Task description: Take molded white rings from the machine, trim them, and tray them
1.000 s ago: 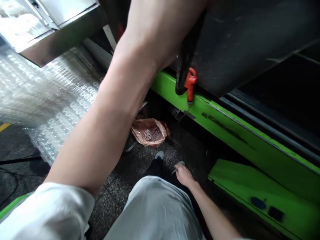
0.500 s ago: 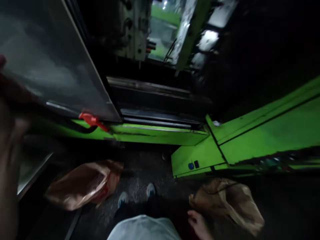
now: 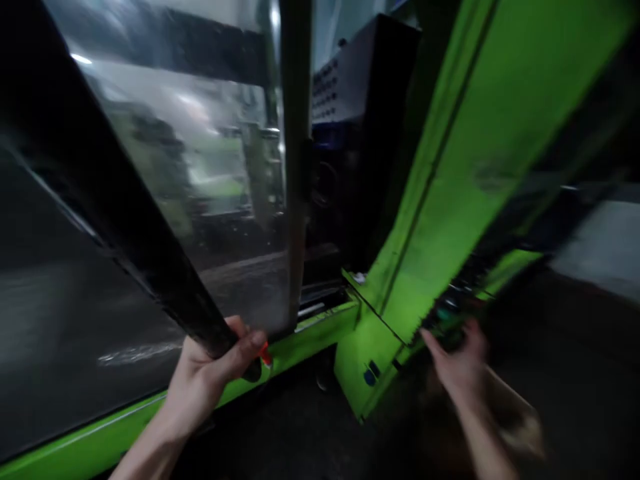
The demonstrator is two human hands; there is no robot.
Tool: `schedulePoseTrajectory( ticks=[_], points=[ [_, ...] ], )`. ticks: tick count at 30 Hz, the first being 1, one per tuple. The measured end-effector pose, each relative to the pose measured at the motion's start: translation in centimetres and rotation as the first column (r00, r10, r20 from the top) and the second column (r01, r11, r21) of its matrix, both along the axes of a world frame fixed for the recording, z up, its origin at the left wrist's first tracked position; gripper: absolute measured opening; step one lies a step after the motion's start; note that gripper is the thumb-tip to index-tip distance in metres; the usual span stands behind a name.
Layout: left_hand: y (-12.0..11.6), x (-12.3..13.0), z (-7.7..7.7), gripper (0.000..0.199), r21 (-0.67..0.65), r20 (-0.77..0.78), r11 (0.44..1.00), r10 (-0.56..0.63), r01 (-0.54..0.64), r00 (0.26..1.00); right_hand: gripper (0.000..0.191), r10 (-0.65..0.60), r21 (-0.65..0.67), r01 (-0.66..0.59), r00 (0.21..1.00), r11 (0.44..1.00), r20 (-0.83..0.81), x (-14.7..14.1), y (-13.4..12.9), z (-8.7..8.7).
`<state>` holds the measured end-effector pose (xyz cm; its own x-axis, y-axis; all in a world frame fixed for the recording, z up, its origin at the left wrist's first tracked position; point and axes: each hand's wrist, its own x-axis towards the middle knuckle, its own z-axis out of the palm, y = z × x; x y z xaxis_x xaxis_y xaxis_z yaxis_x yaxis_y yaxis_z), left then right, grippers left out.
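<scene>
My left hand (image 3: 216, 377) is wrapped round the lower end of a thick black door handle (image 3: 165, 280) that slants across the left of the view. Behind the handle stands a sliding machine door (image 3: 240, 267) with a see-through panel in a metal frame. A small red-orange part (image 3: 265, 355) shows just beside my left thumb, mostly hidden. My right hand (image 3: 463, 370) is in the air in front of the green machine's right side, fingers apart, with nothing visible in it. It is slightly blurred.
A green machine column (image 3: 450, 173) rises at the right, and a green lower rail (image 3: 320, 327) runs under the door. Between door and column is a narrow dark gap (image 3: 325, 267). A brown bag (image 3: 520, 420) is partly behind my right forearm.
The door has slid right across the wide machine opening, narrowing it to a gap. My view has turned right, and my right hand has risen from low beside the bag.
</scene>
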<state>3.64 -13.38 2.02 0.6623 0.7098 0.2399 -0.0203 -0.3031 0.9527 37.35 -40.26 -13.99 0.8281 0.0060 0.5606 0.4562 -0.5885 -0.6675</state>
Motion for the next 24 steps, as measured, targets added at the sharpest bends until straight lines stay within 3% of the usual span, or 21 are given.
schedulePoseTrajectory(
  ticks=[4,8,12,18,24],
  points=[
    [0.5,4.8,0.0,0.06,-0.084,-0.033,0.952,-0.299,0.296,0.954,0.106,-0.052,-0.069,0.05,0.998,0.996,-0.024,0.6,4.1,0.2],
    [-0.9,9.8,0.2,0.057,-0.051,0.025,0.887,-0.457,0.458,0.889,0.1,-0.154,-0.065,0.153,0.988,0.986,-0.009,2.0,4.6,-1.0],
    [-2.8,14.3,0.6,0.051,-0.01,0.064,0.855,-0.516,0.518,0.854,0.103,-0.169,-0.044,0.169,0.985,0.985,0.021,2.4,4.3,-1.9],
    [-5.0,20.7,-0.2,0.051,0.024,0.158,0.852,-0.52,0.523,0.84,0.113,-0.175,-0.041,0.178,0.982,0.983,0.076,2.8,4.4,-2.6],
    [-6.8,24.4,-0.1,0.048,0.067,0.24,0.872,-0.486,0.485,0.84,0.12,-0.193,-0.029,0.198,0.974,0.98,0.117,2.4,4.4,-2.6]
  ],
)
